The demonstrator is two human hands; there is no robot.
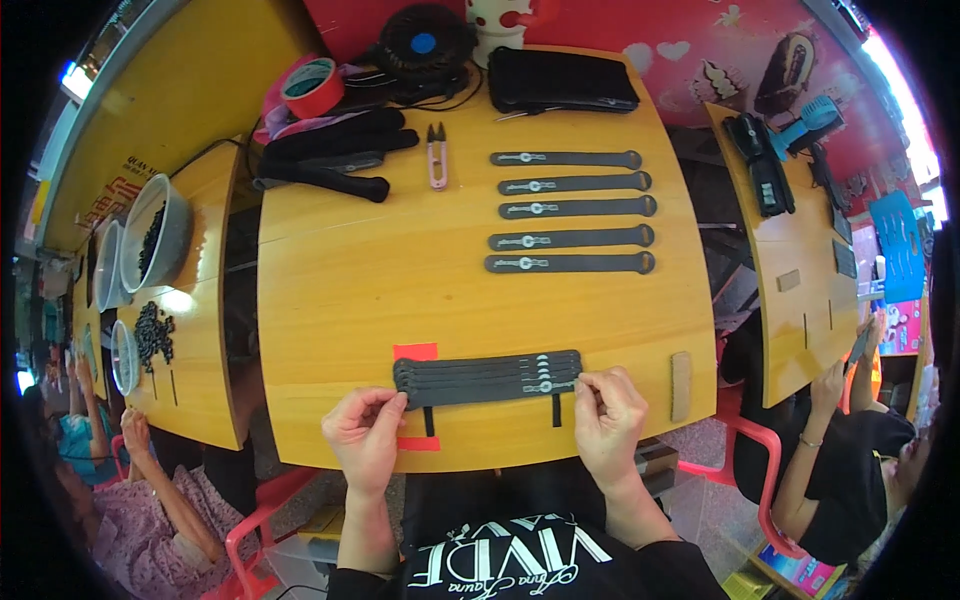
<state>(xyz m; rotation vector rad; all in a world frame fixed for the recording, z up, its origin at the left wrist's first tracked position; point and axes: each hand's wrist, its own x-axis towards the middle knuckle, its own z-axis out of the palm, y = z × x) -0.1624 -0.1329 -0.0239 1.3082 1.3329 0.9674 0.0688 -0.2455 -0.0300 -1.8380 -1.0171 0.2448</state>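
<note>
**Pinching a stack of soft black straps by both ends**

Holding the bundle at its two tips, the left hand (365,432) closes thumb and forefinger on the rounded left end of the stacked black straps (488,378), and the right hand (608,418) pinches the right end the same way; the stack lies flat on the yellow table (340,290) between the hands, just above a red tape marker (416,352) and two short black guide strips (556,410). The straps look thin, light and limp, likely fabric or rubbery webbing, so they should sag if lifted by one end only; gripping both ends, as now, looks the surest way to keep the layers squared; the small pale fittings near the right end seem the only stiff spots. Beyond the hands, well apart, five single straps (570,210) lie in a row; further off sit thread snips (437,155) and a red tape roll (312,88).
</note>
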